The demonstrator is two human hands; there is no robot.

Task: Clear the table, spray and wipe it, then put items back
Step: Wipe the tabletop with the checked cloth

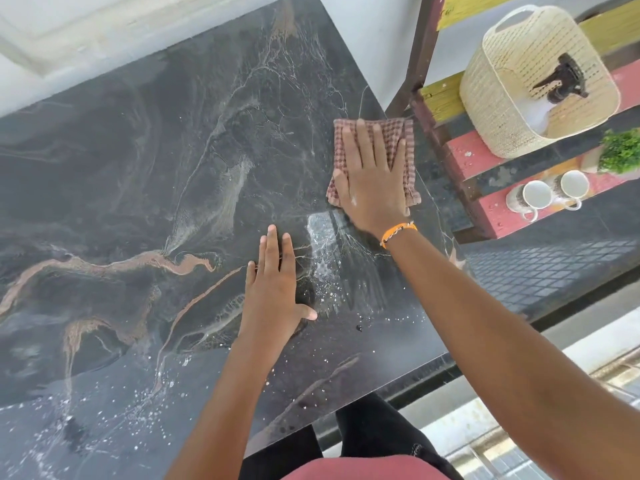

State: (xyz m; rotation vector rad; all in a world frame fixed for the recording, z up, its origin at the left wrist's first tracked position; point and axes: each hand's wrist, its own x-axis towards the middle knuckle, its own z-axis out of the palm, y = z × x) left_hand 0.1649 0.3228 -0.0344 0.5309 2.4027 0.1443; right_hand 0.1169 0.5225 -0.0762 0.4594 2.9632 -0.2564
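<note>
Pressing checked cloth [398, 133] flat w/ right hand [372, 183], fingers spread, left hand [273, 292] flat on table [138, 168]

Dark marble-patterned table [145, 188], speckled with white droplets near; folded reddish checked cloth [403, 136] flat at far right edge.
</note>
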